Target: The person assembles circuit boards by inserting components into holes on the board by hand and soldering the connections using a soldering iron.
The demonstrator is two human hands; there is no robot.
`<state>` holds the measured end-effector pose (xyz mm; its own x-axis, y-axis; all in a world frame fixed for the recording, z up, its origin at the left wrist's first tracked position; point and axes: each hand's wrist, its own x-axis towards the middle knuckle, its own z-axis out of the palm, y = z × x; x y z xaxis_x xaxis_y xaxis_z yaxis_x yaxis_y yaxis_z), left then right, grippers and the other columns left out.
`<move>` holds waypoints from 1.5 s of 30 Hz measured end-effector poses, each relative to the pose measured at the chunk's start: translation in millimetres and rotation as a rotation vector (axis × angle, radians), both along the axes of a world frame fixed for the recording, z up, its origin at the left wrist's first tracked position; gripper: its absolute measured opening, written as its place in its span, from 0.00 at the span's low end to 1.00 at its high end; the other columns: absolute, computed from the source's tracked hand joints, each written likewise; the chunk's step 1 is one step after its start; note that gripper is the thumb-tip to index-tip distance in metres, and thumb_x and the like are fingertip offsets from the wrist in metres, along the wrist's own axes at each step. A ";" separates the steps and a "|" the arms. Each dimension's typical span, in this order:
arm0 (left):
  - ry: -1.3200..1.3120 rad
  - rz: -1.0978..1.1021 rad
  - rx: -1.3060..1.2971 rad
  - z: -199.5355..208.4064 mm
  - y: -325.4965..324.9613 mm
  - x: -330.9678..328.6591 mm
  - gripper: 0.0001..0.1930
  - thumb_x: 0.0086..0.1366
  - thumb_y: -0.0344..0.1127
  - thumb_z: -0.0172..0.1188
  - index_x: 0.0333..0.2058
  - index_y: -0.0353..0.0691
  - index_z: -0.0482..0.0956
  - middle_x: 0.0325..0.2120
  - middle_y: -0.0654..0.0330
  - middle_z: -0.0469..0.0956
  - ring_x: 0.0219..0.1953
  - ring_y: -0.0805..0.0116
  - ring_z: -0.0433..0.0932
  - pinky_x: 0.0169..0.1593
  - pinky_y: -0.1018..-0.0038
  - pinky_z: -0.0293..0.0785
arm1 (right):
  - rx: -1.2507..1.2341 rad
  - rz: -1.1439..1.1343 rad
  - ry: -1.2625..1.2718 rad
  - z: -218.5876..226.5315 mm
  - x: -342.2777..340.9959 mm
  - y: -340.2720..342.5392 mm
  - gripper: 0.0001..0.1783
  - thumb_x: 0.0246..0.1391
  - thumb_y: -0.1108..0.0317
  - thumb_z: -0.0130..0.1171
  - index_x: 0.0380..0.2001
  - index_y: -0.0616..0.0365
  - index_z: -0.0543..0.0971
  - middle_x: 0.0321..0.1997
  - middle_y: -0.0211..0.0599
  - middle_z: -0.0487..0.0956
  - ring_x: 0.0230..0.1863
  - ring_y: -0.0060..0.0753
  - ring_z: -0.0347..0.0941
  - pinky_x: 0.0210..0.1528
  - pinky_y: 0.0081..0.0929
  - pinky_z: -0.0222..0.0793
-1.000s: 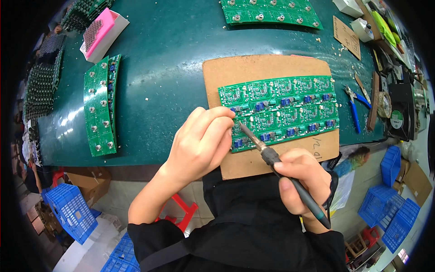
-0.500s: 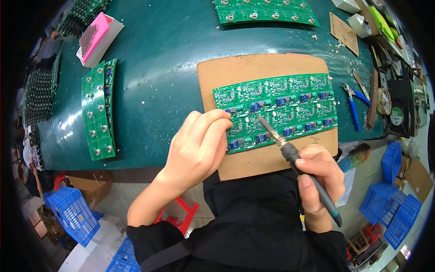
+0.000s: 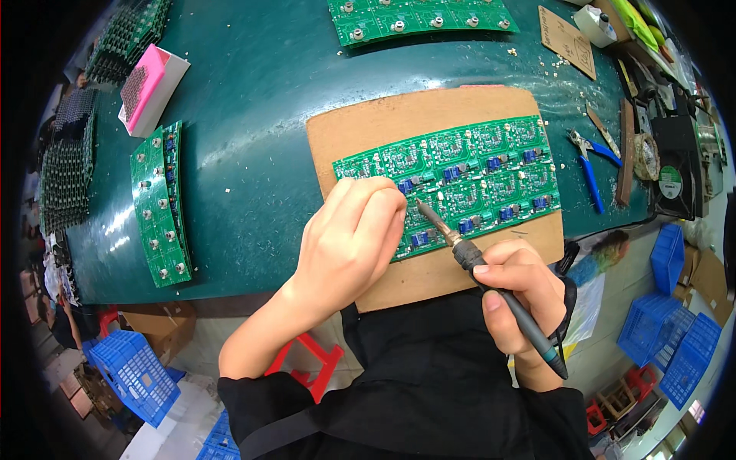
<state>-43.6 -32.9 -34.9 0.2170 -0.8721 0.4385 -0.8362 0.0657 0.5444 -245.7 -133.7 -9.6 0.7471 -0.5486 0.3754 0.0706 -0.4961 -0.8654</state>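
Soldering on a green panel of circuit boards (image 3: 468,180) lying on a brown fibreboard sheet (image 3: 399,123).
Right hand (image 3: 517,295) clenched around a dark pen-shaped soldering iron (image 3: 491,287), tip on the panel; left hand (image 3: 349,245) curled, fingertips pressing the panel's left end.

open green mat (image 3: 253,153) left of the board (image 3: 460,180); blue pliers (image 3: 589,165) crowd its right.

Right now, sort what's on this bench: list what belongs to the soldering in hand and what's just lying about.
In use:
- soldering iron, held in the right hand
- green circuit board panel, steadied by the left hand
- brown backing board under it

Lying about:
- blue-handled pliers
- pink brush block
- spare green panel at left
- another green panel at top
- black fan
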 end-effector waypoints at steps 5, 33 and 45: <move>-0.192 0.038 -0.053 -4.4 -5.6 -3.8 0.11 0.50 0.21 0.65 0.32 0.37 0.76 0.32 0.59 0.75 0.28 0.64 0.74 0.30 0.71 0.74 | -0.029 0.021 0.016 5.5 0.5 -3.0 0.15 0.39 0.79 0.60 0.36 0.67 0.80 0.26 0.44 0.76 0.28 0.43 0.76 0.33 0.33 0.72; 0.131 -0.038 0.095 18.0 -32.9 -18.8 0.11 0.55 0.19 0.63 0.36 0.34 0.74 0.32 0.55 0.76 0.34 0.55 0.76 0.39 0.65 0.74 | 0.027 -0.129 -0.108 -7.1 -25.7 -28.4 0.12 0.41 0.75 0.58 0.32 0.70 0.79 0.23 0.45 0.75 0.25 0.40 0.73 0.28 0.31 0.70; 0.103 -0.054 0.099 7.8 -40.4 -21.5 0.10 0.52 0.18 0.62 0.33 0.35 0.74 0.32 0.54 0.77 0.36 0.57 0.77 0.41 0.66 0.73 | 0.032 -0.072 -0.094 -5.2 -25.5 -35.3 0.12 0.40 0.77 0.60 0.33 0.67 0.79 0.24 0.44 0.75 0.26 0.42 0.74 0.30 0.33 0.70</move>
